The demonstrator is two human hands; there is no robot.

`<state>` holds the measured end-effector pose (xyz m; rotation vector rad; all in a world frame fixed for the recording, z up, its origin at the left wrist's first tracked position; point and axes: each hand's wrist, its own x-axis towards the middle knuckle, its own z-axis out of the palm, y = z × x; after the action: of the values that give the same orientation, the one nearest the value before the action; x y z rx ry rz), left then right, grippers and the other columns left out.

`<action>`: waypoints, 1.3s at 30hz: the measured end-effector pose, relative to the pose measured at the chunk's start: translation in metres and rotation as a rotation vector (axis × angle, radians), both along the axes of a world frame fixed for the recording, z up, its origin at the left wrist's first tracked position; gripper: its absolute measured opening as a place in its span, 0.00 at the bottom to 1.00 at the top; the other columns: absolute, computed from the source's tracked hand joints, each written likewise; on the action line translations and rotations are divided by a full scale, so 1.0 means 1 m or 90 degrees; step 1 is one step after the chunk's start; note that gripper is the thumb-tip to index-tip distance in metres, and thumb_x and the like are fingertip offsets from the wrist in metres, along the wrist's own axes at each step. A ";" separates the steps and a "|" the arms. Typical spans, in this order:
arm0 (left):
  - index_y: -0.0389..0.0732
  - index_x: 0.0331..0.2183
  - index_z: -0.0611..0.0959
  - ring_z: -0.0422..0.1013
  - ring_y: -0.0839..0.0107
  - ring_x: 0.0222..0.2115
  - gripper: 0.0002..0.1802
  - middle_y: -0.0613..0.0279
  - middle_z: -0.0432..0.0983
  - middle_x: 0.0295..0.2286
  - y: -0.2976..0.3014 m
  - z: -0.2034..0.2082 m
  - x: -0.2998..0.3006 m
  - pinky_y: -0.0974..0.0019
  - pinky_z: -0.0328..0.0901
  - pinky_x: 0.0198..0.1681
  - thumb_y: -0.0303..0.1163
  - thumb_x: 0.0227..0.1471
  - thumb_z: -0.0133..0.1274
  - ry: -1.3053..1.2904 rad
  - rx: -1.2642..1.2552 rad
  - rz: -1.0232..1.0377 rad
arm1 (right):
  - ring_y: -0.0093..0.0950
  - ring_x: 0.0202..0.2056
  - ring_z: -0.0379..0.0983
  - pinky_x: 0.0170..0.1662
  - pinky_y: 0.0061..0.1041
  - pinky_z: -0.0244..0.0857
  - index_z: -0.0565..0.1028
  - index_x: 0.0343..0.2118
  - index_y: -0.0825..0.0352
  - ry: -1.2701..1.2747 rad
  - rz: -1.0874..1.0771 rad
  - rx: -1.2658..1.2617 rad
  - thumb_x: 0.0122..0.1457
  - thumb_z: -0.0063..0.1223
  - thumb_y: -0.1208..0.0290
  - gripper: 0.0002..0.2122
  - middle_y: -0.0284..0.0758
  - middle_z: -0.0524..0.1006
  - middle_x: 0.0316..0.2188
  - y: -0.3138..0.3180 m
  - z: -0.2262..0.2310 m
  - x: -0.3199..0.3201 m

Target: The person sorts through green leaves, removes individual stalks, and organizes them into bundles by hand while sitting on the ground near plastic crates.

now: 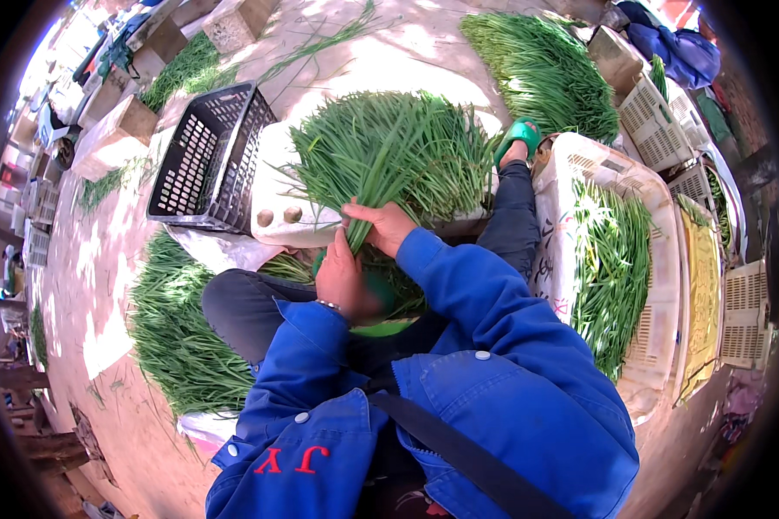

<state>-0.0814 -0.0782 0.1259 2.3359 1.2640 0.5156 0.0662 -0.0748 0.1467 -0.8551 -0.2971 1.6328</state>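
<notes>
A: What occupies the centre?
B: A central heap of stalks (446,160) on a block (270,195), with the held bunch (377,186) over its near left part.
A: And the left?
B: A slotted crate (189,164) beside the block; nearer, a left heap (175,333).
A: The right?
B: A tub (662,333) containing loose stalks (613,272); beyond it, a far heap (550,78).

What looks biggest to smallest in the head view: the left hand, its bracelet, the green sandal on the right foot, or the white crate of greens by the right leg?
1. White crate
2. Left hand
3. Green sandal
4. Bracelet
</notes>
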 end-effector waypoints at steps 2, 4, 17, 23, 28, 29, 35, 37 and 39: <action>0.30 0.51 0.58 0.68 0.47 0.37 0.34 0.41 0.69 0.38 -0.006 -0.006 0.001 0.59 0.65 0.39 0.30 0.44 0.53 -0.022 0.052 -0.018 | 0.29 0.38 0.72 0.41 0.27 0.67 0.69 0.41 0.67 0.079 -0.062 0.015 0.51 0.54 0.76 0.13 0.38 0.74 0.36 0.007 -0.017 0.010; 0.29 0.47 0.64 0.70 0.57 0.37 0.29 0.47 0.72 0.36 -0.005 -0.003 0.003 0.62 0.65 0.39 0.30 0.45 0.54 -0.128 -0.078 -0.050 | 0.29 0.40 0.71 0.42 0.27 0.67 0.69 0.42 0.68 0.068 -0.006 0.071 0.52 0.53 0.77 0.13 0.39 0.74 0.36 0.006 -0.027 0.022; 0.38 0.34 0.76 0.71 0.71 0.28 0.09 0.62 0.75 0.27 0.026 -0.021 0.013 0.68 0.66 0.34 0.24 0.46 0.55 -0.483 -0.745 -0.244 | 0.29 0.46 0.67 0.51 0.27 0.59 0.68 0.47 0.71 -0.200 0.203 0.198 0.51 0.53 0.74 0.19 0.39 0.72 0.44 0.014 -0.008 0.037; 0.38 0.33 0.76 0.71 0.71 0.26 0.08 0.61 0.75 0.26 0.027 0.002 0.017 0.69 0.66 0.32 0.27 0.48 0.53 -0.597 -0.818 -0.179 | 0.26 0.43 0.69 0.47 0.26 0.63 0.68 0.46 0.71 -0.109 0.233 0.149 0.53 0.53 0.72 0.18 0.37 0.73 0.40 0.013 -0.011 0.031; 0.37 0.38 0.74 0.67 0.76 0.23 0.10 0.66 0.69 0.21 0.039 -0.020 0.014 0.72 0.63 0.27 0.30 0.53 0.48 -0.612 -0.700 -0.169 | 0.24 0.39 0.70 0.43 0.23 0.65 0.69 0.44 0.71 -0.332 0.186 0.119 0.50 0.56 0.71 0.18 0.36 0.74 0.37 0.007 0.005 0.048; 0.36 0.38 0.74 0.65 0.76 0.22 0.11 0.67 0.67 0.20 0.039 -0.017 0.016 0.73 0.62 0.26 0.31 0.53 0.48 -0.618 -0.699 -0.170 | 0.23 0.38 0.71 0.43 0.22 0.65 0.70 0.43 0.71 -0.438 0.143 0.127 0.50 0.57 0.71 0.18 0.35 0.74 0.36 0.004 0.000 0.060; 0.33 0.40 0.72 0.62 0.77 0.20 0.14 0.68 0.64 0.18 0.042 -0.013 0.009 0.73 0.60 0.25 0.33 0.55 0.46 -0.615 -0.697 -0.173 | 0.14 0.19 0.64 0.23 0.13 0.59 0.74 0.30 0.71 -0.481 -0.143 0.148 0.50 0.57 0.71 0.08 0.27 0.73 0.20 -0.002 0.045 0.093; 0.33 0.40 0.72 0.62 0.77 0.20 0.14 0.68 0.64 0.18 0.040 -0.012 0.006 0.73 0.60 0.25 0.33 0.55 0.46 -0.630 -0.711 -0.178 | 0.13 0.18 0.62 0.21 0.13 0.55 0.74 0.27 0.69 -0.536 -0.198 0.136 0.52 0.55 0.70 0.07 0.26 0.70 0.18 -0.006 0.063 0.101; 0.33 0.40 0.74 0.62 0.79 0.19 0.14 0.68 0.65 0.18 0.039 -0.012 0.005 0.74 0.60 0.24 0.33 0.54 0.47 -0.648 -0.717 -0.179 | 0.13 0.17 0.61 0.20 0.13 0.54 0.73 0.26 0.69 -0.515 -0.226 0.144 0.53 0.55 0.69 0.07 0.25 0.69 0.17 -0.010 0.076 0.105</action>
<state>-0.0767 -0.0388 0.1138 0.9945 0.4576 0.5573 0.1710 -0.0848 0.2228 -1.2795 -0.8222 0.8455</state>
